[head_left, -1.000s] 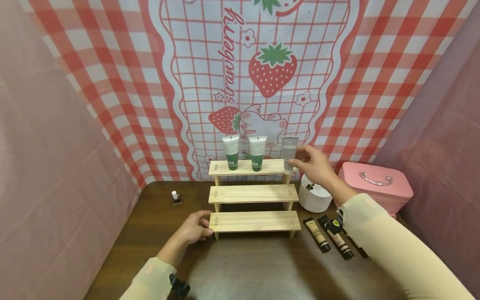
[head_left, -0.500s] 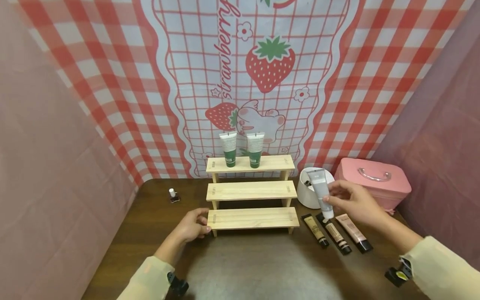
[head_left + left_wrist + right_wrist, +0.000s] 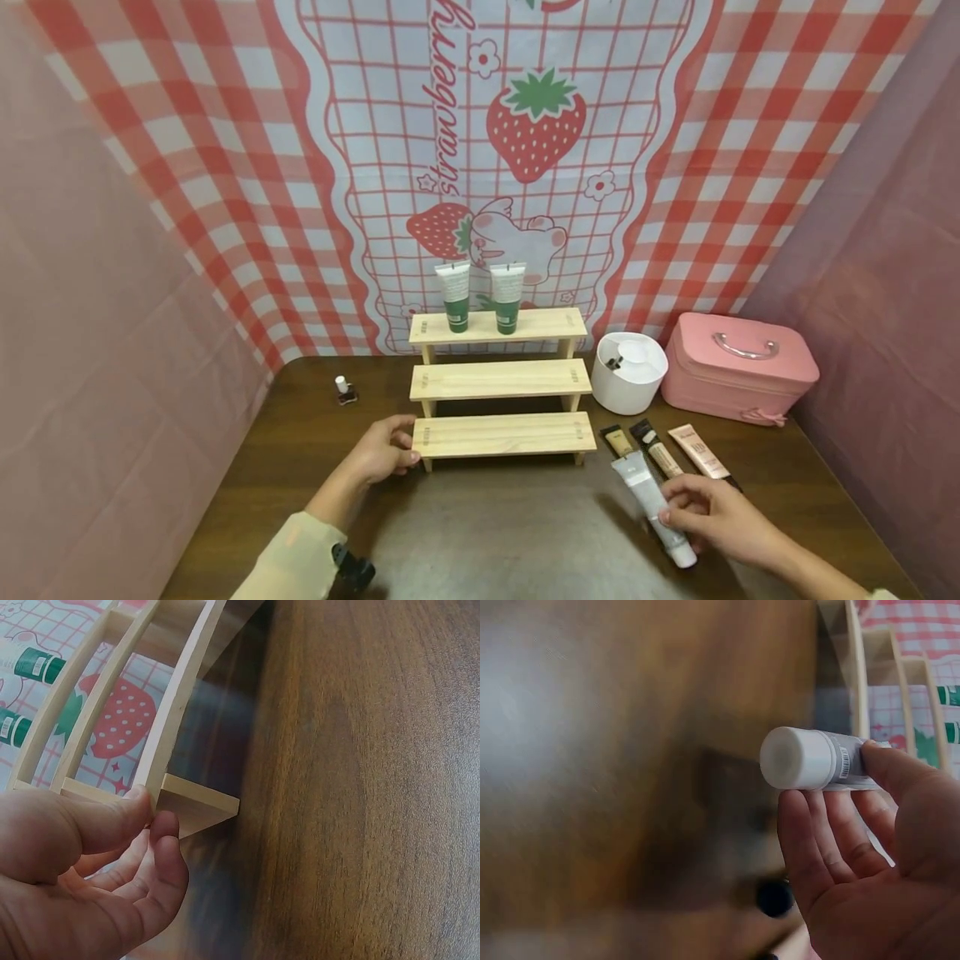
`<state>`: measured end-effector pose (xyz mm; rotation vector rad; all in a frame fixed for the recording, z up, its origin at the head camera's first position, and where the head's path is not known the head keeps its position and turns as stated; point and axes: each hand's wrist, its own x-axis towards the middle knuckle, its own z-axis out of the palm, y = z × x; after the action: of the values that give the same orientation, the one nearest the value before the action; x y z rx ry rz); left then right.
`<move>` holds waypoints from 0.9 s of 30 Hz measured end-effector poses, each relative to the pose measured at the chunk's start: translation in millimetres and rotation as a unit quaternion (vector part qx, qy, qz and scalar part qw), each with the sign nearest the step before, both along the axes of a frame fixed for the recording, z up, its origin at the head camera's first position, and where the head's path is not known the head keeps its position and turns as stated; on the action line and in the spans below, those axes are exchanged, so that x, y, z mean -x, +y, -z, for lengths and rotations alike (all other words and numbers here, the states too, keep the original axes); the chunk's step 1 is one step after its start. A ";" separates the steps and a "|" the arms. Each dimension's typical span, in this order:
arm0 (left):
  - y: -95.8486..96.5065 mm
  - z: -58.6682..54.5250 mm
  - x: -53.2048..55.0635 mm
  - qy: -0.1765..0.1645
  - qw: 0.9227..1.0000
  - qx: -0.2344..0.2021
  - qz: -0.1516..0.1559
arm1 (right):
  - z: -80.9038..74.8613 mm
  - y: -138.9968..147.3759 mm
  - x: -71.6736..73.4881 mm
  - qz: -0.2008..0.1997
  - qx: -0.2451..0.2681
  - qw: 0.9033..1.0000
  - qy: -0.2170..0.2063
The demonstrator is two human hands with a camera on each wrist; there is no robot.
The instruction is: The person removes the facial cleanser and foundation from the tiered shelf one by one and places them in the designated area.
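Right fingers (image 3: 801, 836) are pinching a grey tube (image 3: 645, 491), left fingers (image 3: 171, 874) gripping the wooden rack (image 3: 502, 434), so it's prob mid-carry and needing a gentle set-down next.

We record: stand (image 3: 501, 380), pale smooth wood, matt; counter (image 3: 480, 525), dark grained wood with a soft sheen; grey tube (image 3: 649, 498) and white cap (image 3: 791, 759), smooth plastic by look; round tub (image 3: 627, 393), smooth plastic; backdrop (image 3: 536, 125), matt cloth; case handle (image 3: 744, 353), shiny, metal-looking.

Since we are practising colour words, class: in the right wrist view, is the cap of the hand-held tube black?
No: the cap on the tube in the right hand is plainly white.
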<state>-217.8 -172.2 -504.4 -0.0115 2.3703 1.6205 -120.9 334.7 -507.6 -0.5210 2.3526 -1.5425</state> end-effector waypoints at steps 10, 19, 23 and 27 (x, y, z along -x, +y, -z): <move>-1.9 4.0 1.1 -0.002 1.000 -0.004 -0.002 | 25.6 -10.9 -7.4 -0.004 0.005 0.999 -0.041; -1.2 4.8 0.2 0.002 1.000 -0.011 0.002 | 26.3 -18.6 -7.2 0.012 -0.036 0.998 -0.048; -0.8 4.1 0.2 0.002 1.000 -0.010 0.000 | 23.5 -20.4 -8.4 0.026 -0.047 0.997 -0.056; -0.6 3.8 0.4 0.000 1.000 -0.007 0.000 | 21.7 -20.6 -9.5 0.035 -0.055 0.995 -0.069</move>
<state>-218.2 -172.8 -508.1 -0.0093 2.3601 1.6367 -111.4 314.2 -529.3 -0.3004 2.3564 -1.4181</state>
